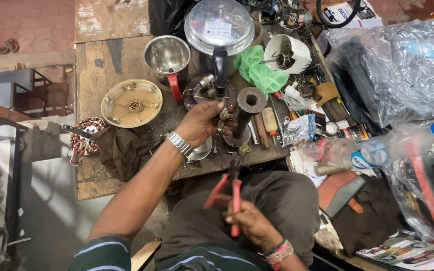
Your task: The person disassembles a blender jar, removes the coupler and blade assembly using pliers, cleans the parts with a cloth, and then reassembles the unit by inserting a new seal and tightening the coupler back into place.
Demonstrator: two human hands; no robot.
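While the left hand (203, 123) reaches forward over the wooden bench (107, 68), its fingers are curled around a small metal part (224, 118); the part is too small to identify, and it sits at the fingertips, pressed close against the dark steel pipe (247, 111) standing upright just right of that hand. The pipe appears to serve as a rest or anvil, which would explain why the part is held against it rather than free in the air. A metal wristwatch (179, 143) sits on the left wrist.

The right hand (249, 224) is closed around one red handle of a pair of pliers (231, 185), drawn back over the lap. The other handle swings out to the left, so the tool looks open. Its nose points forward toward the bench edge, just short of the left hand, and looks to pinch a small brass-coloured piece (243, 148); contact cannot be confirmed.

Beyond the left hand stand a pressure cooker (219, 26) and a steel jar (167, 56) with a red handle. To its left lie a round metal pan (131, 103), a brown rag (123, 148) and a copper-wound coil (85, 136).
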